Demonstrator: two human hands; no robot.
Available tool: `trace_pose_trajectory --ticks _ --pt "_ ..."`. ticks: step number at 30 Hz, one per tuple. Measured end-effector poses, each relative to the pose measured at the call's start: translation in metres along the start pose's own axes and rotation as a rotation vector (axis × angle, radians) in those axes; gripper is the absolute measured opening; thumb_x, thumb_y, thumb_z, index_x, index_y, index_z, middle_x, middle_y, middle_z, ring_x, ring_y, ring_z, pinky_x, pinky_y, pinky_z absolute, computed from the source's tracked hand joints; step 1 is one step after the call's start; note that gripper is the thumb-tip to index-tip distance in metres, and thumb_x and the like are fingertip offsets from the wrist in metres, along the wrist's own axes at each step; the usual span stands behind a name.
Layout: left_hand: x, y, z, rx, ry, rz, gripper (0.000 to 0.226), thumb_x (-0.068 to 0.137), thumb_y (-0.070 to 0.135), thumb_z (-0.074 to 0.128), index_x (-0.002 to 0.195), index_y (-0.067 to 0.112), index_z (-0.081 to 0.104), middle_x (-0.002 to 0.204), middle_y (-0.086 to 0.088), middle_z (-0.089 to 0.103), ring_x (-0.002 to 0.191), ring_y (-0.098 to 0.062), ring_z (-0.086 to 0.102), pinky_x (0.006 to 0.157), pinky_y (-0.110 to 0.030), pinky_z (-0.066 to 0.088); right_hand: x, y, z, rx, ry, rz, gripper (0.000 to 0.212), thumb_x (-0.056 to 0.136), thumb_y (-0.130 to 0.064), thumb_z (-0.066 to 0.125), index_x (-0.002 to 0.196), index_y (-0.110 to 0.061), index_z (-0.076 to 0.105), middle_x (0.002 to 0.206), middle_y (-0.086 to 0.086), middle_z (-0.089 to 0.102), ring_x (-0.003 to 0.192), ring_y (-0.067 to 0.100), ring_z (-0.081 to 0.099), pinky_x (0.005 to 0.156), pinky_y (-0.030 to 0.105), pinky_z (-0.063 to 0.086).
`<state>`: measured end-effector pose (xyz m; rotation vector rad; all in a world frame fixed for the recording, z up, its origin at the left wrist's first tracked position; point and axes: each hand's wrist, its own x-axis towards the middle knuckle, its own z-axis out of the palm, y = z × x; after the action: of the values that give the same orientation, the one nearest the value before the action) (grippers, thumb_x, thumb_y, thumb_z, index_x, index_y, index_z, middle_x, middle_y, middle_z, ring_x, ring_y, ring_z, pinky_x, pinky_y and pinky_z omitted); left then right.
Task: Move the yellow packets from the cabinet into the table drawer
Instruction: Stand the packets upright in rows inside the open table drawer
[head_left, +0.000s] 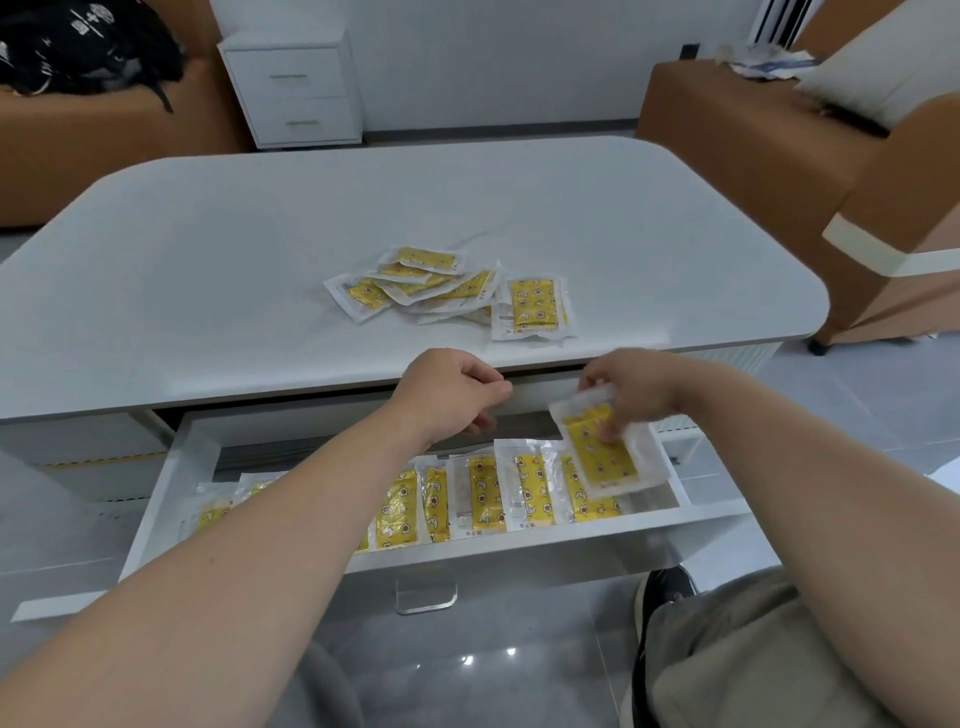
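Fingers of the right hand (631, 389) pinch a packet (610, 462) over the drawer (171, 478); the left hand (452, 389) curls empty. Next, it needs laying flat.

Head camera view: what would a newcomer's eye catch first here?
The right hand holds a yellow packet over the right end of the open drawer, where a row of packets lies. A loose pile of the same packets sits on the white table behind.

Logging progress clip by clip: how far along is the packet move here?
Done: a row of yellow packets lies in the open drawer. In hand: the right hand pinches one packet over the drawer's right end; the left hand hovers, fingers curled. Left: a pile of packets on the table.
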<state>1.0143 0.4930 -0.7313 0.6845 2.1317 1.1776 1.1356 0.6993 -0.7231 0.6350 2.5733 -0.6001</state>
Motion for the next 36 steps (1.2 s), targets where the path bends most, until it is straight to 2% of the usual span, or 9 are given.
trace_pose_trajectory --ticks 2,6,11,16,22,27,31,33,36 --pt "0.003 -0.002 -0.001 0.031 0.021 0.011 0.008 0.092 0.021 0.071 0.097 0.016 0.071 0.088 -0.002 0.076 0.072 -0.015 0.075 0.076 -0.038 0.063 0.006 0.011 0.011 -0.083 -0.102 0.049 0.050 0.078 -0.019 0.085 0.123 -0.027 0.062 0.113 -0.006 0.060 0.101 0.020 0.059 0.075 0.029 0.048" --pt "0.005 -0.006 0.000 0.081 0.030 0.023 0.005 0.091 0.021 0.071 0.095 0.018 0.069 0.081 0.000 0.076 0.071 -0.012 0.074 0.076 -0.039 0.062 0.016 0.023 0.026 -0.110 -0.162 0.104 0.046 0.080 -0.020 0.084 0.120 -0.026 0.063 0.124 -0.003 0.064 0.105 0.019 0.061 0.089 0.032 0.054" --pt "0.005 -0.009 -0.001 0.138 0.029 0.051 0.007 0.091 0.022 0.072 0.097 0.021 0.068 0.076 0.002 0.074 0.069 -0.010 0.074 0.078 -0.038 0.061 0.021 0.023 0.041 -0.274 -0.106 0.114 0.069 0.082 -0.030 0.083 0.143 -0.019 0.054 0.141 0.001 0.057 0.130 0.024 0.053 0.108 0.037 0.041" --pt "0.005 -0.010 -0.002 0.161 0.056 0.072 0.007 0.090 0.022 0.072 0.097 0.022 0.068 0.079 0.002 0.074 0.067 -0.008 0.073 0.078 -0.037 0.061 0.027 0.028 0.051 -0.525 -0.090 0.126 0.070 0.080 -0.050 0.079 0.142 -0.028 0.054 0.143 -0.001 0.053 0.144 0.029 0.030 0.118 0.050 0.023" --pt "0.006 -0.007 -0.003 0.192 0.100 0.119 0.007 0.092 0.021 0.069 0.098 0.022 0.067 0.085 0.002 0.073 0.065 -0.007 0.072 0.072 -0.027 0.058 0.027 0.025 0.064 -0.694 -0.075 0.168 0.073 0.079 -0.031 0.082 0.144 -0.026 0.047 0.145 0.006 0.048 0.142 0.033 0.030 0.116 0.053 0.024" --pt "0.009 -0.005 -0.005 0.268 0.177 0.178 0.006 0.092 0.022 0.067 0.097 0.023 0.066 0.086 0.008 0.070 0.072 -0.010 0.070 0.070 -0.024 0.053 0.021 0.003 0.042 -0.595 -0.061 0.223 0.078 0.076 -0.028 0.085 0.144 -0.022 0.048 0.142 0.008 0.053 0.137 0.033 0.039 0.113 0.051 0.030" --pt "0.017 -0.006 -0.011 0.365 0.275 0.205 0.011 0.092 0.021 0.063 0.102 0.026 0.065 0.095 0.011 0.067 0.086 -0.008 0.063 0.070 -0.018 0.046 0.011 -0.028 0.009 -0.380 -0.041 0.102 0.027 0.083 -0.023 0.077 0.107 -0.014 0.071 0.103 0.001 0.069 0.103 0.024 0.064 0.089 0.034 0.051" --pt "0.022 -0.007 -0.013 0.467 0.332 0.230 0.020 0.093 0.021 0.061 0.113 0.023 0.064 0.111 0.008 0.065 0.099 -0.013 0.062 0.080 -0.024 0.048 0.009 -0.039 -0.002 -0.247 0.071 0.067 0.010 0.086 -0.018 0.069 0.092 -0.010 0.069 0.088 0.002 0.067 0.091 0.022 0.065 0.076 0.031 0.051" --pt "0.031 -0.010 -0.016 0.622 0.385 0.253 0.040 0.096 0.028 0.060 0.134 0.019 0.054 0.138 0.001 0.051 0.123 -0.019 0.050 0.094 -0.032 0.044 0.018 -0.051 -0.008 -0.005 0.339 0.102 0.016 0.091 -0.015 0.059 0.105 -0.011 0.065 0.101 0.007 0.068 0.090 0.022 0.064 0.079 0.034 0.057"
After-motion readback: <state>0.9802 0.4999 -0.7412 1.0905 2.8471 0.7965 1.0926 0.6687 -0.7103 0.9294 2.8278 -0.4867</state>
